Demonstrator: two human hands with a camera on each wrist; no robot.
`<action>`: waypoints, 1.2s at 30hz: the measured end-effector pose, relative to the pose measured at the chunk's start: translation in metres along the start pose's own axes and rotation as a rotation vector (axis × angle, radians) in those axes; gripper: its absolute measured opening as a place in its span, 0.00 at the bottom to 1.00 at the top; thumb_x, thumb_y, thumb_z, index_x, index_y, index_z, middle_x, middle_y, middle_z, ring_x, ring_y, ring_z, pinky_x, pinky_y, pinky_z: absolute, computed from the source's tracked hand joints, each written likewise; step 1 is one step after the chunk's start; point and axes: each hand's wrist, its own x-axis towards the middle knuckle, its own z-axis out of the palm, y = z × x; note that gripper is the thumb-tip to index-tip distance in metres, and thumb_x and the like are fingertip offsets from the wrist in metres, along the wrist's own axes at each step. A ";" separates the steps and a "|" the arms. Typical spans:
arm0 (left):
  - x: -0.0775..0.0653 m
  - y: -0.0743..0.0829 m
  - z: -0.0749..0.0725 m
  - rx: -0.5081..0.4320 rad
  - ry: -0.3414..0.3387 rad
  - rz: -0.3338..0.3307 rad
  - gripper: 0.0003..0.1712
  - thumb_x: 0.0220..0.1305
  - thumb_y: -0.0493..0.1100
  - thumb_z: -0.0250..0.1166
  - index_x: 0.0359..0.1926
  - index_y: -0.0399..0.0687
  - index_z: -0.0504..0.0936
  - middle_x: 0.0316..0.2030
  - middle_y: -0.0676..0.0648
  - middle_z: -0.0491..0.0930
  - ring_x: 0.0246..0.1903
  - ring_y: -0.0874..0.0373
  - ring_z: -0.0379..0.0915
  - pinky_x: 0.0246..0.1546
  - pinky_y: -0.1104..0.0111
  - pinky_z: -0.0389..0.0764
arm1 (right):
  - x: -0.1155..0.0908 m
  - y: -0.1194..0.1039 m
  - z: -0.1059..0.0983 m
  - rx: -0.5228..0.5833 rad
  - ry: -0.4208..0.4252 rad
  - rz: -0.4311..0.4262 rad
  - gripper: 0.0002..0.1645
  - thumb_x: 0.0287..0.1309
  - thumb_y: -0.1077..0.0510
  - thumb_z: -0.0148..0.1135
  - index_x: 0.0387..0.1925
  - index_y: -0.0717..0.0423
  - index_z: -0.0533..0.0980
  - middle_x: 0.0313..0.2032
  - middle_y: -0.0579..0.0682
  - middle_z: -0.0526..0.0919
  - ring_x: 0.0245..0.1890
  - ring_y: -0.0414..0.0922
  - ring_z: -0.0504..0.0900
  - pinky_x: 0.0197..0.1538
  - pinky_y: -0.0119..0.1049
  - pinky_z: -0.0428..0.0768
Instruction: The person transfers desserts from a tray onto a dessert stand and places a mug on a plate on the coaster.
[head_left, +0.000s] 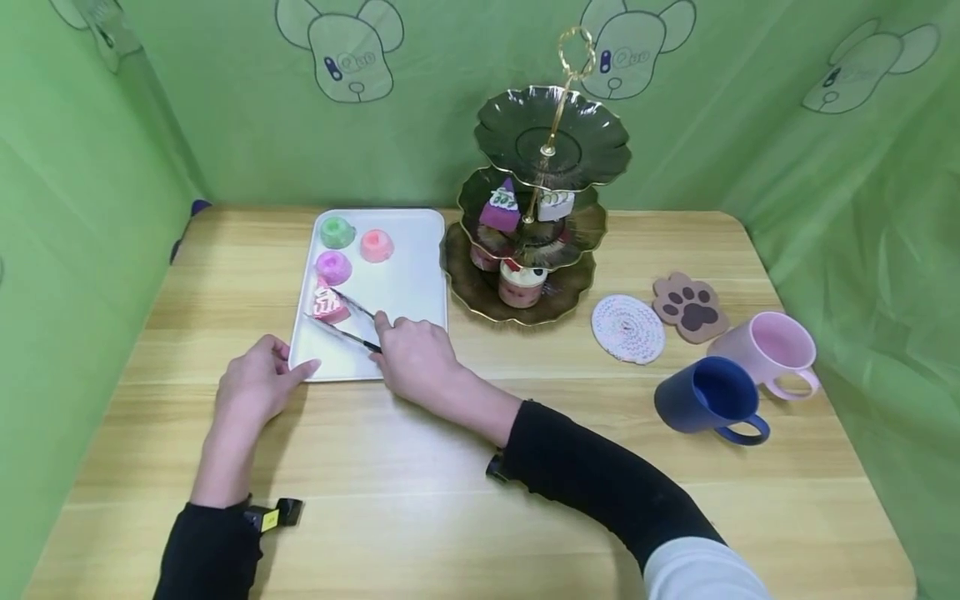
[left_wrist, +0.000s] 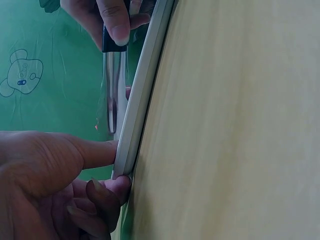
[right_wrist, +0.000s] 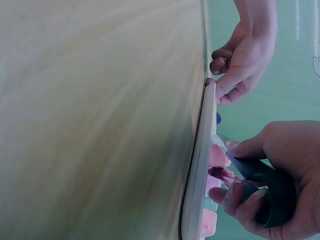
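The right hand grips the dark handle of a pair of metal tongs. Their spread tips lie on either side of a pink toy cake slice with white icing; I cannot tell whether they touch it. This slice is on a white rectangular tray, near its left edge. At the tray's near left corner, the left hand pinches the rim, thumb on top and a finger below, as the left wrist view shows. Behind the slice on the tray sit a purple, a green and a pink round cake.
Right of the tray rises a three-tier dark stand with gold edges, bearing cake slices and dessert cups. Farther right are a round woven coaster, a brown paw-shaped coaster, a pink mug and a blue mug. Green curtains surround the table.
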 end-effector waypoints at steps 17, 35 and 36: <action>-0.002 0.004 0.002 0.007 0.002 -0.009 0.36 0.56 0.66 0.59 0.46 0.38 0.68 0.33 0.41 0.74 0.27 0.49 0.67 0.26 0.64 0.63 | -0.078 0.052 -0.071 0.053 0.175 -0.030 0.32 0.57 0.40 0.58 0.58 0.51 0.70 0.28 0.46 0.80 0.20 0.41 0.74 0.20 0.34 0.68; -0.002 0.004 0.002 0.004 -0.007 -0.013 0.37 0.56 0.68 0.57 0.47 0.38 0.67 0.35 0.41 0.74 0.29 0.48 0.67 0.27 0.63 0.64 | -0.137 0.161 -0.133 0.035 0.329 0.166 0.32 0.59 0.40 0.56 0.58 0.54 0.72 0.05 0.44 0.60 0.05 0.41 0.57 0.15 0.38 0.57; -0.002 0.004 0.002 0.003 -0.007 -0.010 0.37 0.56 0.68 0.57 0.47 0.38 0.67 0.35 0.41 0.74 0.29 0.48 0.67 0.27 0.63 0.64 | -0.136 0.164 -0.132 0.029 0.325 0.158 0.31 0.59 0.40 0.56 0.58 0.55 0.72 0.05 0.43 0.59 0.04 0.41 0.56 0.16 0.38 0.56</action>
